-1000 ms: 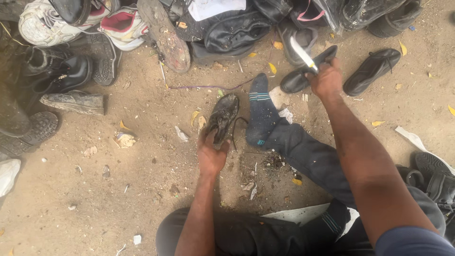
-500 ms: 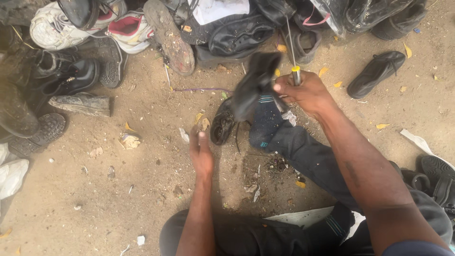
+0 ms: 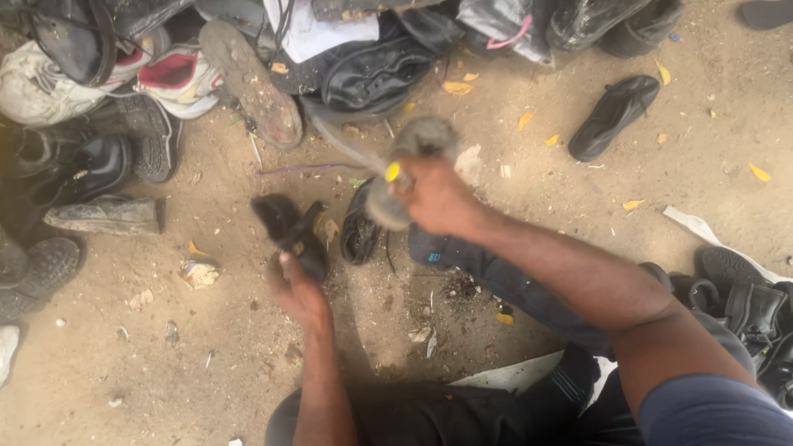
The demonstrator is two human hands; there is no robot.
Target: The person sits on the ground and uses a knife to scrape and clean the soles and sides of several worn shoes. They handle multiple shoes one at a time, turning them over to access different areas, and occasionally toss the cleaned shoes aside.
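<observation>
Your left hand grips a small black shoe left of the frame's centre, fingers closed around its lower end so it sticks up and away from you above the sandy ground. Your right hand, just right of centre, is closed around a blurred grey brush-like tool with a yellow tip at the thumb; its exact shape is too smeared to tell. Between the two hands, a second black shoe lies on the ground beside your outstretched dark-trousered leg. Along the top of the frame runs a heap of shoes: a white and red sneaker at upper left, a worn sole beside it, and black leather shoes in the middle. A single black slipper lies apart at upper right, with yellow leaves scattered near it.
</observation>
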